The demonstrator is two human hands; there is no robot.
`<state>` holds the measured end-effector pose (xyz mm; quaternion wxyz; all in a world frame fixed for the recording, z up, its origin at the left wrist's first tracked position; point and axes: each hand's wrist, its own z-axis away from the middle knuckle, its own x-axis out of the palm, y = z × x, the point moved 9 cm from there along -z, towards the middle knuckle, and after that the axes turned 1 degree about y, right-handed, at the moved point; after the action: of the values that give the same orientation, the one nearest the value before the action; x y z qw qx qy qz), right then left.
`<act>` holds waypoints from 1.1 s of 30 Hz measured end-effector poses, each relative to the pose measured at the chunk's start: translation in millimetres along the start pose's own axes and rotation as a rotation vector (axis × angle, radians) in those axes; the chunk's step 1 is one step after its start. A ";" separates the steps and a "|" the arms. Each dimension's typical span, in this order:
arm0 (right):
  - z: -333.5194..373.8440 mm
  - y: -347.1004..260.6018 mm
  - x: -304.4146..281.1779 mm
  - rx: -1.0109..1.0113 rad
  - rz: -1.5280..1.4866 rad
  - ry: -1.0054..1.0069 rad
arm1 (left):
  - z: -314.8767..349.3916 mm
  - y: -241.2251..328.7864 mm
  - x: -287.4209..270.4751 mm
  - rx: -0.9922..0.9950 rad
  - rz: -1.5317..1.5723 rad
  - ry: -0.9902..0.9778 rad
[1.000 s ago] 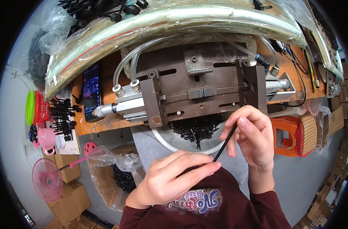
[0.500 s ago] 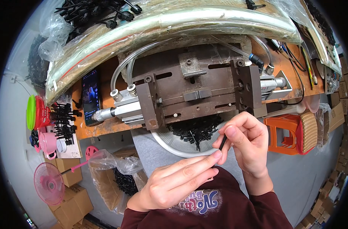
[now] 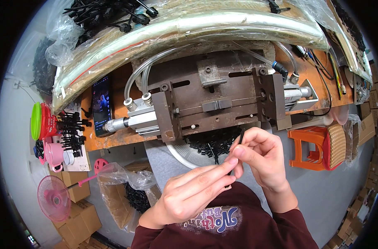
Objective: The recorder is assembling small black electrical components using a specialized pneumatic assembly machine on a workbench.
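A thin, short black rod (image 3: 242, 136) sticks up from between the thumb and fingers of my right hand (image 3: 261, 155), which is pinched closed. My left hand (image 3: 189, 197) meets it from the left, fingers long and pressed together. A dark bit shows at its fingertips, too covered to name. Just beyond both hands, a whitish perforated basket (image 3: 179, 154) holds many small black pieces (image 3: 207, 146). Above the basket stands a brown metal fixture (image 3: 197, 93) with a small grey block (image 3: 217, 105) at its middle; neither hand touches it.
Silver air cylinders (image 3: 142, 121) with clear hoses flank the fixture. A phone (image 3: 102, 103) lies on the wooden bench at left. Black parts (image 3: 110, 14) are heaped on the plastic-wrapped shelf. An orange stool (image 3: 309, 145) stands at right, a pink fan (image 3: 54, 198) and cartons (image 3: 79, 224) at left.
My right hand has turned and shifted slightly left, so the black rod now points up above the fingers. Both hands stay together; the whole view has moved slightly.
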<state>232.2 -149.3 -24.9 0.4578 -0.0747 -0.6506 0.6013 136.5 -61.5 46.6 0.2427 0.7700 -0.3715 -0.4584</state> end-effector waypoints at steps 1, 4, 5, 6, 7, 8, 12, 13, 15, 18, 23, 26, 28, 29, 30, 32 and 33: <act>-0.5 0.6 -4.2 0.007 0.045 0.024 | -1.3 -0.9 -0.2 0.003 -0.025 0.001; -1.1 -2.6 -11.2 -0.019 0.180 0.137 | -5.3 -10.0 1.7 -0.006 -0.125 0.052; -0.4 -6.0 -11.3 -0.069 0.241 0.186 | -7.5 -14.5 3.4 -0.014 -0.189 0.081; 1.0 -10.8 -11.2 -0.121 0.303 0.237 | -11.2 -18.4 4.2 -0.021 -0.250 0.111; 3.7 -16.1 -11.7 -0.173 0.365 0.287 | -14.3 -22.5 5.0 -0.028 -0.311 0.141; 6.7 -17.0 -12.3 -0.177 0.385 0.316 | -16.2 -26.9 8.6 -0.027 -0.370 0.139; 17.4 -26.6 -8.6 -0.315 0.722 0.253 | -22.3 -31.1 17.4 -0.062 -0.542 0.109; 18.8 -29.7 -5.6 -0.337 0.765 0.233 | -24.6 -31.7 17.4 -0.065 -0.553 0.098; 21.2 -37.9 -0.4 -0.384 0.852 0.193 | -30.3 -32.0 16.3 -0.069 -0.575 0.077; 21.9 -47.4 5.3 -0.432 0.886 0.176 | -32.7 -31.0 18.0 -0.071 -0.621 0.041; 19.3 -68.5 5.6 -0.431 0.827 0.176 | -31.3 -30.5 18.4 -0.083 -0.660 0.050; 6.9 -94.1 17.1 -0.479 0.835 0.187 | -30.3 -30.0 17.6 -0.087 -0.661 0.051; -12.2 -114.4 33.6 -0.583 0.886 0.175 | -29.1 -30.6 19.0 -0.071 -0.646 0.054; -27.0 -124.9 44.3 -0.638 0.976 0.152 | -29.2 -30.5 18.4 -0.066 -0.641 0.054; -44.1 -133.2 55.3 -0.707 0.987 0.146 | -31.7 -28.8 18.4 -0.052 -0.629 0.045; -81.3 -145.4 86.7 -0.912 1.094 0.094 | -30.9 -28.4 15.5 -0.048 -0.621 0.064; -98.2 -148.9 105.9 -1.050 1.192 0.048 | -29.3 -29.0 14.3 -0.048 -0.620 0.074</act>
<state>306.6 -50.1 141.4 -0.0223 -0.6294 -0.6893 0.3581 177.0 -54.3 31.9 0.1228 0.8567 -0.0990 -0.4911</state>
